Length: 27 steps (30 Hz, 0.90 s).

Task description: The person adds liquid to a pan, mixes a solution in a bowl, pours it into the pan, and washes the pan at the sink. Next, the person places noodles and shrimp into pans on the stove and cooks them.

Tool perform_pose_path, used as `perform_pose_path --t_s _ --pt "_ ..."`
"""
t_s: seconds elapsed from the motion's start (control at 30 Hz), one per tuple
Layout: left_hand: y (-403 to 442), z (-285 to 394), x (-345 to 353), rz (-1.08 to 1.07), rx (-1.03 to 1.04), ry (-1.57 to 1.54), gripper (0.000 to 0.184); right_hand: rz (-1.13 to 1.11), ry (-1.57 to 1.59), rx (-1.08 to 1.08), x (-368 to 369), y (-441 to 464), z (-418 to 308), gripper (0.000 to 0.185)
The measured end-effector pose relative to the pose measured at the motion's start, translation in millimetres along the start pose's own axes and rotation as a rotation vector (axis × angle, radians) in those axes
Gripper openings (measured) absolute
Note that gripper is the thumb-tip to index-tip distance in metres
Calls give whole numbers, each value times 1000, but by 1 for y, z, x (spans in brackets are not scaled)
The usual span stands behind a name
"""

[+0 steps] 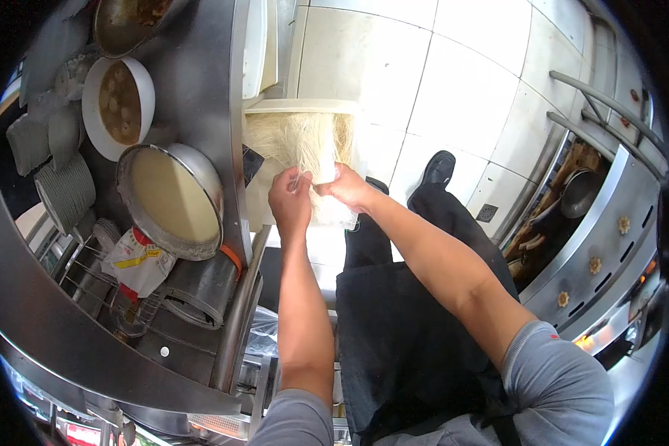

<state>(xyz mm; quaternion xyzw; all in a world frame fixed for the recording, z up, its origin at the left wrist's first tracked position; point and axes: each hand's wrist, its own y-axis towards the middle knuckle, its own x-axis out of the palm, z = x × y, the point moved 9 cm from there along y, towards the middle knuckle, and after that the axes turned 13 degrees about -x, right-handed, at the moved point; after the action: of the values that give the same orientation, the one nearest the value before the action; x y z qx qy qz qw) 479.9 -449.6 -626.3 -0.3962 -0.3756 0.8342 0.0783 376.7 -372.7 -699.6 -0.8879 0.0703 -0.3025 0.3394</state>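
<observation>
Colour record: pale straw noodles [316, 141] in a cream bin [301, 106], against black and grey clothing.
Floor tiles [464, 67] white, ruled in a dark-lined grid; apron [416, 334] and shoe [441, 167] plain black; sleeve [561, 379] grey, small red mark; pot [202, 172] silvery, its liquid [175, 197] creamy yellow; bowl [146, 89] white, contents [119, 100] brown with paler rounds; bag [145, 271] white, patched red and yellow; stove knobs [595, 265] tan.

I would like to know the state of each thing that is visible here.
Bin: open
Pale strands: thin, partly bundled
Left hand: closed on pale strands
Right hand: at pale strands, grip unclear
White bowl: uncovered, brown liquid inside
Large pot: uncovered, pale liquid inside
Plates: stacked
</observation>
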Motion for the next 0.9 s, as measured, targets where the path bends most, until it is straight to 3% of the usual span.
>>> perform_pose_path --t_s 0.03,0.07,0.13,0.17,0.23,0.33,0.5,0.57,0.6,0.63,0.7,0.77,0.8,0.87,0.9 --pt "2 -15 3 -67 -118 -177 27 -1 58 3 1 2 0 37" --pt "0 -20 5 -67 -117 -176 27 -2 117 6 1 3 1 38" --pt "-5 -37 4 -51 -213 -601 14 -6 174 29 4 5 1 40" --pt "-7 -38 7 -54 -213 -600 14 -12 228 52 7 5 1 43" --pt "-10 -53 8 9 -262 -993 7 -1 249 70 8 8 0 45" --pt "-8 -53 12 -119 -247 -1167 8 26 304 92 3 11 1 48" --pt "-5 -43 7 -112 -183 -1035 7 1 371 123 -3 5 1 51" --pt "-2 -45 5 -83 -162 -985 9 -29 384 350 3 -5 9 46" --pt "-2 -46 3 -35 -157 -836 10 -28 384 349 4 -6 5 46" --pt "-1 -45 1 12 -151 -688 11 -91 253 300 6 -5 1 43" --pt "1 -42 5 -21 -117 -684 12 -152 123 252 9 -2 -3 41" --pt "3 -44 8 -53 -84 -678 12 -140 -234 118 -1 9 -7 39" --pt "4 -51 10 -74 -129 -780 12 -140 -234 119 -1 10 -4 39" --pt "3 -55 8 -96 -173 -881 12 -32 -626 -48 -13 18 -25 45" --pt "2 -61 5 -97 -208 -1077 15 -28 -624 -48 -11 21 -23 45"
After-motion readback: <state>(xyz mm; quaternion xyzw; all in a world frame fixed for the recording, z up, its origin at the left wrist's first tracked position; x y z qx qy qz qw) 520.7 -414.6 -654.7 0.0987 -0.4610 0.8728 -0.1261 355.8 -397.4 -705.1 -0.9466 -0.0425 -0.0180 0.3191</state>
